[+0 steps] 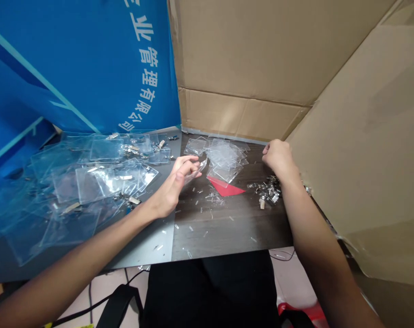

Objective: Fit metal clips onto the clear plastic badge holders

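Observation:
My left hand [173, 189] pinches a clear plastic badge sleeve [203, 164], which is tilted up off the table. Just beyond it lies a loose stack of clear badge sleeves [224, 152]. My right hand [278, 157] is closed at the table's right side, near the cardboard; its fingers hide whatever may be in them. Below that hand sits a heap of small metal clips [270, 191] with clear straps. A red triangular piece [227, 189] lies between the stack and the heap, partly under a sleeve.
Sleeves with clips attached [114, 177] spread widely over the left side of the table. Small clear plastic bits [214, 198] are scattered in the middle. A blue printed banner [90, 59] and cardboard panels [244, 54] wall in the back and right.

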{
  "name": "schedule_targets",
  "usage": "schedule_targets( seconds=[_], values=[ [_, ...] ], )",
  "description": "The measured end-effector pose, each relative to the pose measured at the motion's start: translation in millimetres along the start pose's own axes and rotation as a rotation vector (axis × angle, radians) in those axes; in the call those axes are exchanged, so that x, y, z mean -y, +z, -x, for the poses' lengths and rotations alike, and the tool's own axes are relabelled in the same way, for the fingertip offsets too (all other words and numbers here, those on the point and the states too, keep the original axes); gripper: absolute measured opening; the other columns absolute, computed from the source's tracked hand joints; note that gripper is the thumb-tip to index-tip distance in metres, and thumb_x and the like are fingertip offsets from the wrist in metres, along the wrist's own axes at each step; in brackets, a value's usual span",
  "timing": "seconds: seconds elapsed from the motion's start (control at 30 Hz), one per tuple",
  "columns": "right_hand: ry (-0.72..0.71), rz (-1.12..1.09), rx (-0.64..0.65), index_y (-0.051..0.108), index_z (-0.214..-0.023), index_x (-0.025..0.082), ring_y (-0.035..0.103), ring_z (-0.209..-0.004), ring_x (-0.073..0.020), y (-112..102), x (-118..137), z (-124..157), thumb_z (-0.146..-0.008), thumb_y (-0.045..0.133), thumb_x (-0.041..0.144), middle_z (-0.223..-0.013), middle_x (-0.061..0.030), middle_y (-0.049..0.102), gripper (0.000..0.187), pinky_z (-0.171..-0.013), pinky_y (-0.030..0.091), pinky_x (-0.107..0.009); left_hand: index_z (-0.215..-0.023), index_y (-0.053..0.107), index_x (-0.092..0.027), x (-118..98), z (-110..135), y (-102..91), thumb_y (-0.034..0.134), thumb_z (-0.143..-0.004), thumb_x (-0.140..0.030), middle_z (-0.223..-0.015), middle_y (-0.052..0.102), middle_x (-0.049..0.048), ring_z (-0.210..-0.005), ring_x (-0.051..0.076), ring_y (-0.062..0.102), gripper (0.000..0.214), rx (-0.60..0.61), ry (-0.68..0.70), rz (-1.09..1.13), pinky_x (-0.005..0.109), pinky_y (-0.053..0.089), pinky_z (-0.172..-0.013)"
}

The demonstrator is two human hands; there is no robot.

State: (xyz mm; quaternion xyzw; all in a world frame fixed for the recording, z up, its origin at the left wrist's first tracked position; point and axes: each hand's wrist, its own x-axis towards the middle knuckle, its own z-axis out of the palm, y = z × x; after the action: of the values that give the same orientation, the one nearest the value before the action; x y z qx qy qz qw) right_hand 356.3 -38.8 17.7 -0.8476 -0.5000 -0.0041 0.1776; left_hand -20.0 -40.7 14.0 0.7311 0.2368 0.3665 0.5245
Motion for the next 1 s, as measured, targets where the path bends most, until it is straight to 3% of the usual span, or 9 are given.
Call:
schedule_targets(
  seconds=[0.1, 0.2, 0.3, 0.43, 0.53, 0.67, 0.83, 1.0],
  values=[
    [-0.027, -0.026, -0.028, 0.086, -0.101, 0.015, 0.079, -0.108, -0.0337, 0.6, 18.9, 10.3, -0.08, 0.068, 0.002, -0.103, -0.017, 0.084, 0.031, -0.101, 0.059, -0.04, -0.089, 0.068, -0.021, 0.3, -2.6, 0.1, 0.049, -0.095, -0.097, -0.15, 0.051, 0.0147, -0.147, 0.038, 0.055, 0.079, -0.052, -0.081, 0.142, 0.056, 0.05, -0.131],
    [-0.126, -0.172, -0.012, 0.085, -0.1, 0.016, 0.079, -0.103, -0.0309, 3.6, 42.2, 22.9, -0.081, 0.066, 0.004, -0.102, -0.0142, 0.084, 0.03, -0.101, 0.058, -0.039, -0.083, 0.066, -0.02, -1.1, -6.0, -0.6, 0.078, -0.092, -0.072, -0.142, 0.056, 0.0134, -0.144, 0.038, 0.057, 0.054, -0.084, -0.153, 0.226, 0.055, 0.057, -0.123],
    [-0.26, -0.479, 0.043, 0.081, -0.1, 0.016, 0.076, -0.086, -0.0234, 8.4, 64.6, 37.8, -0.079, 0.064, 0.005, -0.103, -0.011, 0.083, 0.03, -0.092, 0.061, -0.038, -0.079, 0.065, -0.019, -2.4, -7.8, -0.7, 0.086, -0.083, -0.048, -0.137, 0.057, 0.0127, -0.138, 0.038, 0.061, 0.036, -0.093, -0.194, 0.259, 0.051, 0.063, -0.111],
    [-0.412, -1.055, 0.357, 0.074, -0.115, 0.02, 0.077, -0.095, -0.022, 12.9, 88.8, 63.6, -0.079, 0.07, 0.016, -0.107, -0.0085, 0.081, 0.036, -0.086, 0.065, -0.036, -0.078, 0.063, -0.019, -5.4, -8.3, 1.3, 0.084, -0.078, -0.038, -0.135, 0.058, 0.0119, -0.127, 0.033, 0.065, 0.028, -0.155, -0.208, 0.288, 0.045, 0.064, -0.1],
    [-0.407, -1.298, 0.589, 0.069, -0.134, 0.024, 0.077, -0.093, -0.0211, 15.3, 100.5, 82.5, -0.082, 0.082, 0.029, -0.11, -0.0069, 0.08, 0.053, -0.086, 0.068, -0.039, -0.078, 0.056, -0.02, -8.7, -9.4, 1.6, 0.08, -0.082, -0.038, -0.124, 0.063, 0.0091, -0.113, 0.027, 0.067, 0.031, -0.192, -0.236, 0.349, 0.044, 0.064, -0.099],
    [-0.39, -1.429, 0.745, 0.073, -0.136, 0.025, 0.073, -0.084, -0.0187, 22.6, 106.9, 94.6, -0.081, 0.093, 0.044, -0.109, -0.0061, 0.077, 0.062, -0.083, 0.07, -0.039, -0.081, 0.054, -0.021, -11.8, -11.1, -0.6, 0.076, -0.084, -0.032, -0.118, 0.07, 0.0069, -0.106, 0.025, 0.072, 0.025, -0.211, -0.281, 0.454, 0.048, 0.063, -0.103],
    [-0.398, -1.464, 0.764, 0.076, -0.128, 0.023, 0.077, -0.089, -0.0192, 31.0, 107.6, 93.5, -0.082, 0.096, 0.053, -0.098, -0.0032, 0.073, 0.058, -0.089, 0.072, -0.039, -0.095, 0.056, -0.023, -11.4, -9.5, 0.3, 0.073, -0.084, -0.026, -0.124, 0.077, 0.0089, -0.115, 0.029, 0.077, 0.02, -0.076, -0.333, 0.61, 0.057, 0.061, -0.11],
    [-0.392, -1.499, 0.794, 0.076, -0.124, 0.024, 0.08, -0.092, -0.0191, 30.4, 111.6, 99.4, -0.085, 0.095, 0.052, -0.102, -0.0032, 0.075, 0.052, -0.092, 0.073, -0.04, -0.12, 0.057, -0.028, -5.5, -5.5, 1.5, 0.083, -0.074, -0.011, -0.127, 0.077, 0.0073, -0.118, 0.028, 0.078, 0.055, -0.038, -0.349, 0.593, 0.055, 0.063, -0.112]
  ],
)
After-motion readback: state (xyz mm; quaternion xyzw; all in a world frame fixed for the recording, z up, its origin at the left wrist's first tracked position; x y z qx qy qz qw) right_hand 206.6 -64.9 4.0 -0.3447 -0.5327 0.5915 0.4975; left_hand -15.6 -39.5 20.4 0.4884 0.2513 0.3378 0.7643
